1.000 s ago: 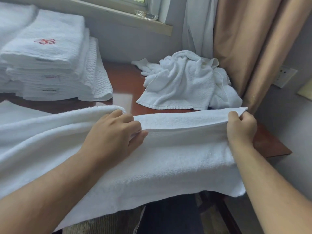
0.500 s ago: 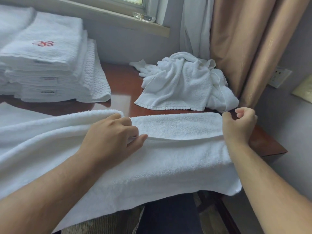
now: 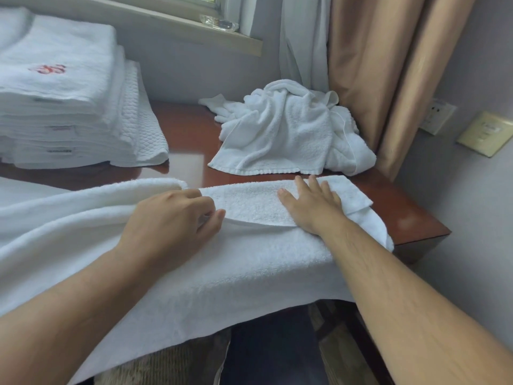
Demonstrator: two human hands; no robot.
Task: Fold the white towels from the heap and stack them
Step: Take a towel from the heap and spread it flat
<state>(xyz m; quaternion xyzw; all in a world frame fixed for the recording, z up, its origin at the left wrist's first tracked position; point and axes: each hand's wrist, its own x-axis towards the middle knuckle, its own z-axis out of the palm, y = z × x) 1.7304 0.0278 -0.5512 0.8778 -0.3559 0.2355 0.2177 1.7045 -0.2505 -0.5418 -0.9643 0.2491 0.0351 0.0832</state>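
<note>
Fingers (image 3: 302,187) of your right hand (image 3: 313,208) are pressing flat on the folded towel (image 3: 249,262), while your left hand (image 3: 172,220) is pinching its fold.

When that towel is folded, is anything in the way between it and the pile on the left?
Nothing visible. Only bare table lies between the towel and the folded stack; the unfolded heap sits off to the right.
</note>
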